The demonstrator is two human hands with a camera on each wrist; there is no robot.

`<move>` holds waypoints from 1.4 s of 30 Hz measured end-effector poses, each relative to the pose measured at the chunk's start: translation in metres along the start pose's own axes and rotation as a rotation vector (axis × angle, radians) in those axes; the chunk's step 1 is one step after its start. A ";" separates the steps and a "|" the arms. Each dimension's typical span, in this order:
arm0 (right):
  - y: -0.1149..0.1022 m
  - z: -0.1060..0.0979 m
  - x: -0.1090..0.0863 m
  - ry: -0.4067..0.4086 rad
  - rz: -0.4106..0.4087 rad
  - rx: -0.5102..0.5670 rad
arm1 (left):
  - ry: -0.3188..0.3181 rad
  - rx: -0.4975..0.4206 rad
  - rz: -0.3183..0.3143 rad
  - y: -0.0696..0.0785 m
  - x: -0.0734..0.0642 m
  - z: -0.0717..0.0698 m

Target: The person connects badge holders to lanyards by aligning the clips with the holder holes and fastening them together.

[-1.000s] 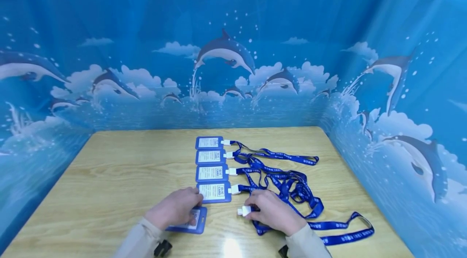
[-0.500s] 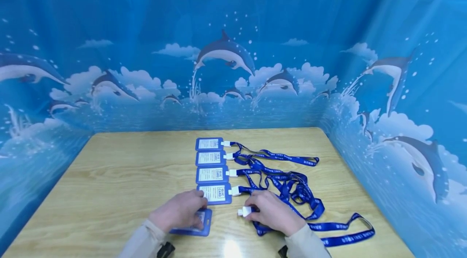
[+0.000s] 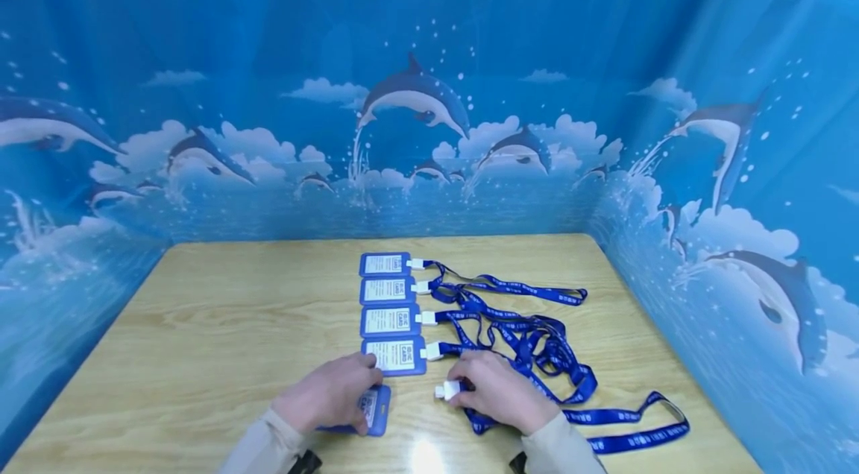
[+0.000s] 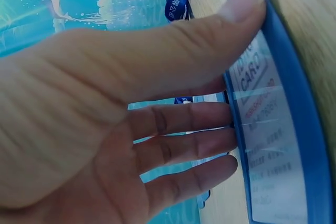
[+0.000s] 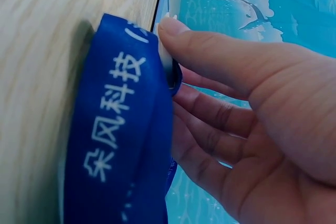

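Note:
My left hand [image 3: 332,393] holds a blue ID badge holder [image 3: 379,414] by its two long edges near the table's front. In the left wrist view the thumb lies on one edge of the holder [image 4: 278,150] and the fingertips are at the opposite edge. Its slotted end points right, towards my right hand [image 3: 499,388], with a gap between. Between thumb and fingers the right hand pinches the white clip [image 3: 448,390] of a blue lanyard [image 5: 121,119]. White printed characters run along that strap, which trails off to the right.
Behind the hands, several badge holders [image 3: 392,355] lie in a column, each clipped to a lanyard. Their blue straps [image 3: 553,355] spread in a tangle to the right. A dolphin-print curtain [image 3: 416,101] stands round the wooden table [image 3: 235,310].
My left hand has slid the loose badge holder slightly to the right, and its thumb has shifted along the near edge. The right hand has stayed almost still with the clip.

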State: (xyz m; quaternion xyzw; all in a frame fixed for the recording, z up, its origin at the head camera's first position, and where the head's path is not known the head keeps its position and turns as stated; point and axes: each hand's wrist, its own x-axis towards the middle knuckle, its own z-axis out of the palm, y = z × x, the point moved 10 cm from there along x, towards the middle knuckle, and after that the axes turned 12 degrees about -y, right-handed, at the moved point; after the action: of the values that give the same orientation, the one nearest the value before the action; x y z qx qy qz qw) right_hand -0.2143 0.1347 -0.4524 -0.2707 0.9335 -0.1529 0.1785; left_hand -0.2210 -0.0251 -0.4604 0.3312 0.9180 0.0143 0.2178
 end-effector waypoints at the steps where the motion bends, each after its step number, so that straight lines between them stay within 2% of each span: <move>1: 0.000 0.001 0.000 -0.002 0.001 0.000 | 0.002 0.001 0.002 0.001 0.000 0.001; 12: -0.003 0.002 0.001 -0.007 0.006 -0.015 | 0.046 0.017 0.038 0.009 0.001 0.002; 27: -0.004 0.004 0.008 -0.024 0.033 -0.010 | 0.056 -0.007 0.070 0.011 -0.001 0.002; 42: -0.006 0.007 0.011 0.029 0.005 -0.001 | 0.087 -0.006 0.087 0.010 -0.002 0.002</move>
State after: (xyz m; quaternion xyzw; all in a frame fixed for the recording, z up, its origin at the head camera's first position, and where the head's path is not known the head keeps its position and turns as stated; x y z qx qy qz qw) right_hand -0.2171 0.1221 -0.4591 -0.2662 0.9368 -0.1561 0.1651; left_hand -0.2126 -0.0188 -0.4591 0.3692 0.9112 0.0408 0.1780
